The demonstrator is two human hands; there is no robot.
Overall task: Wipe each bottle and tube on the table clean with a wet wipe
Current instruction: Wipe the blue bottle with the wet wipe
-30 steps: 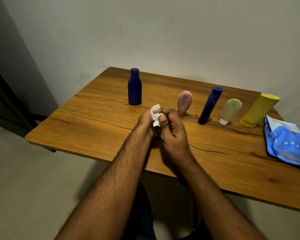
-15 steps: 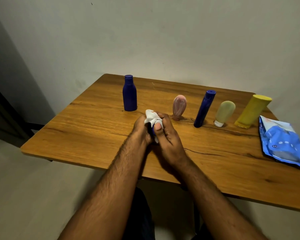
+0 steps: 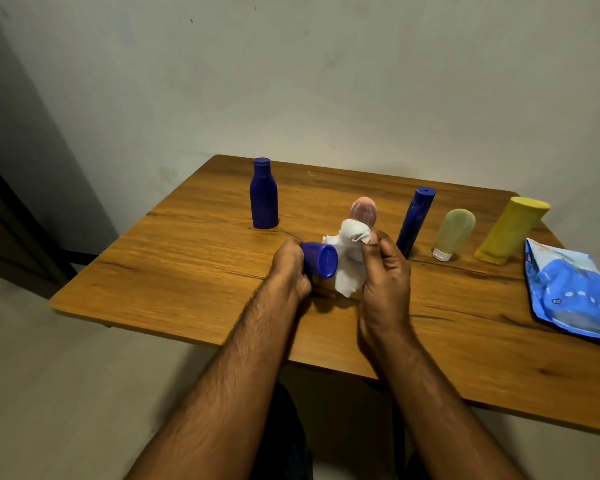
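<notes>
A dark blue bottle [image 3: 264, 195], a dark blue tube [image 3: 414, 220] and a small blue container [image 3: 319, 259] sit among a pink tube [image 3: 362, 209], pale green tube [image 3: 453, 233] and yellow tube [image 3: 511, 230]. The wet wipe [image 3: 350, 261] is white, the wipes packet [image 3: 572, 292] blue and white, and the table [image 3: 187, 258] shows honey-brown wood grain.

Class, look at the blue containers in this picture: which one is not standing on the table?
The small blue bottle gripped in the left hand. It lies sideways beside the wipe; the blue bottle and blue tube stand on the table.

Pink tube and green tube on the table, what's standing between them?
In the head view, the slim blue tube stands between the pink tube and the green tube.
</notes>
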